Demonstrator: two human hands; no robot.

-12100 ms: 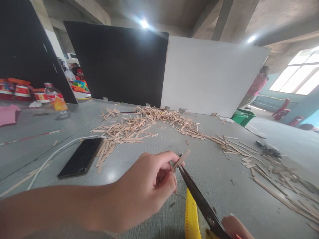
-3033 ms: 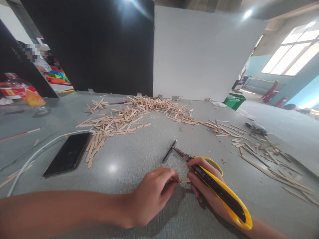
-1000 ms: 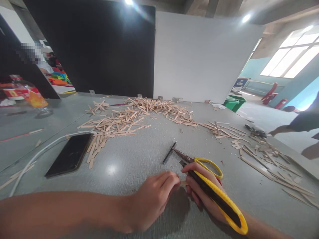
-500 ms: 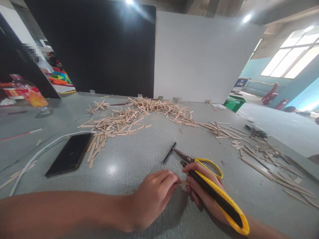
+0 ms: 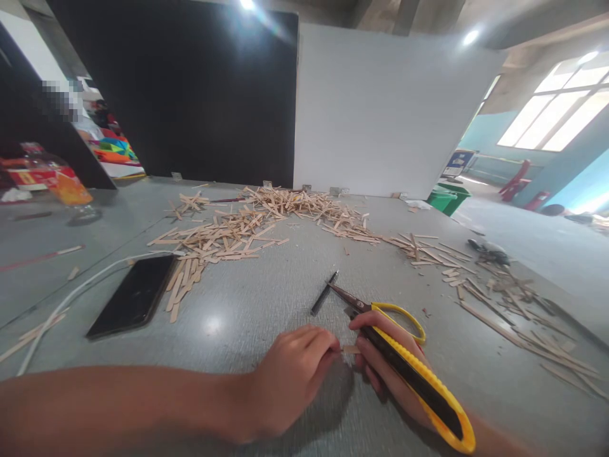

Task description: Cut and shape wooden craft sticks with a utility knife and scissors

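Farther off, past the grey table [image 5: 266, 285], stand green bins [image 5: 442, 200], insides hidden; 1 clear bottle [image 5: 69, 188] with an orange-red label sits far left, its contents unclear. The yellow-and-black knife [image 5: 423, 381], clenched in the right hand [image 5: 387, 362], slants away leftward, blade end toward the pen [image 5: 322, 299]. The left hand [image 5: 297, 374] pinches 1 short, flat, pale stick [image 5: 351, 350], lying crosswise between both hands, its right end at the right hand.
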